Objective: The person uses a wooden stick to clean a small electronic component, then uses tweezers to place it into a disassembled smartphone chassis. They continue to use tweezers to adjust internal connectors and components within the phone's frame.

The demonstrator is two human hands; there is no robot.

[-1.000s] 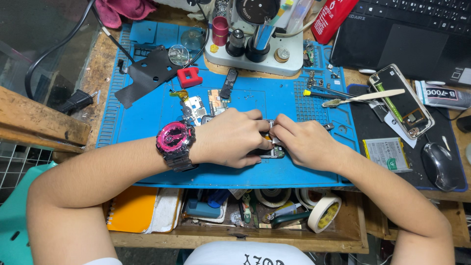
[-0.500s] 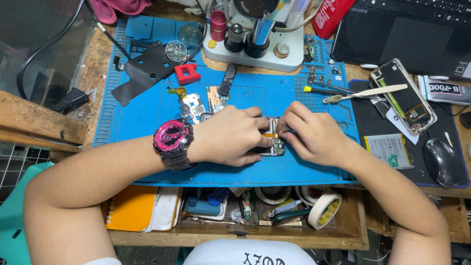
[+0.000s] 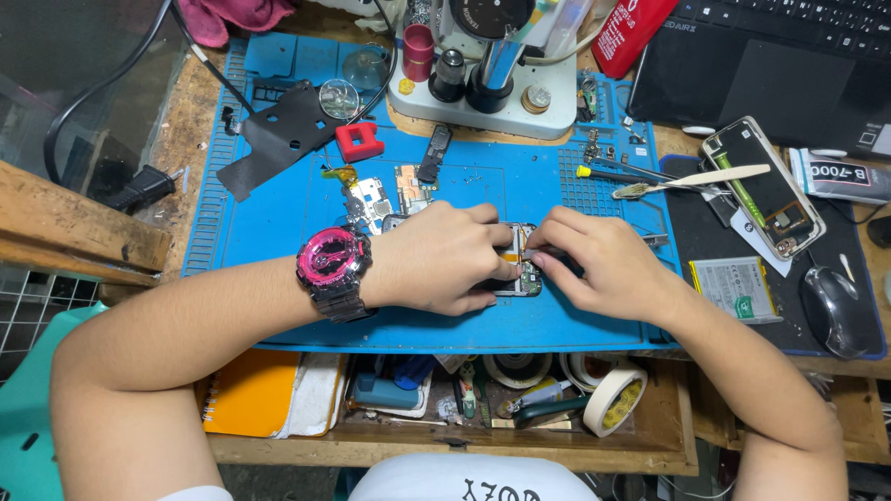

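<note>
An opened phone with its green circuit board exposed (image 3: 524,269) lies on the blue work mat (image 3: 278,213). My left hand (image 3: 445,260), with a pink and black wristwatch (image 3: 332,271) on its wrist, grips the phone from the left and covers most of it. My right hand (image 3: 599,260) pinches at the phone's upper right edge with thumb and forefinger. Whether a tool sits between those fingers is hidden.
Loose circuit boards (image 3: 390,195), a red block (image 3: 359,141) and a black plate (image 3: 283,139) lie on the mat. A microscope base (image 3: 483,102) stands behind. To the right are a second opened phone (image 3: 766,186), battery (image 3: 733,288), mouse (image 3: 831,311) and laptop (image 3: 770,65). Below, tape rolls (image 3: 617,397) sit in an open drawer.
Both hands have stayed on the phone with only slight finger shifts. The view itself has drifted a little.
</note>
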